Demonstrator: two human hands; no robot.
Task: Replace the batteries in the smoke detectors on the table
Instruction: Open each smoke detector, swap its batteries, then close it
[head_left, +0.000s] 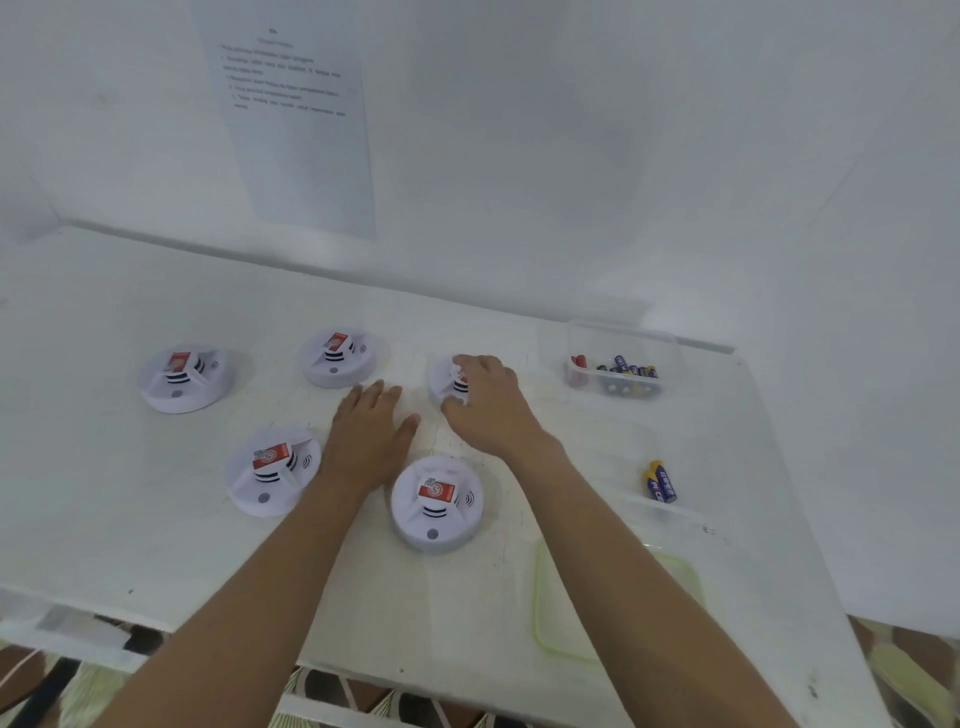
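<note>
Several white round smoke detectors with red labels lie on the white table (156, 519). My right hand (488, 405) rests over the back right smoke detector (441, 382), fingers curled around it. My left hand (371, 436) lies flat on the table just left of it, fingers apart, holding nothing. Other detectors sit at the far left (182, 379), back middle (337, 358), front left (272, 470) and front middle (436, 501). A clear box (621, 364) at the back right holds several batteries. Two blue batteries (661, 482) lie in a second clear tray.
A clear lid with a green rim (550, 623) lies near the table's front right edge. A printed sheet (296, 114) hangs on the white wall behind. Patterned floor shows below the table's front edge.
</note>
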